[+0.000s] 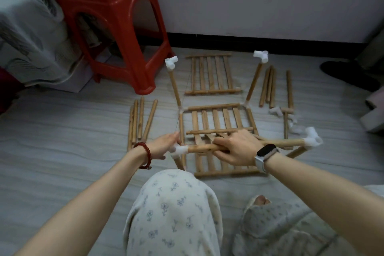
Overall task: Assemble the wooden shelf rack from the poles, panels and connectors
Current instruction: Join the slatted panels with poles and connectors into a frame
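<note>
A pale wooden pole, light and stiff by the look of it, is being gripped mid-length by the right hand above the slatted panel on the floor. Its white connector, probably a friction fit, is being pinched by the left hand; taking hold near the joint is judged best.
</note>
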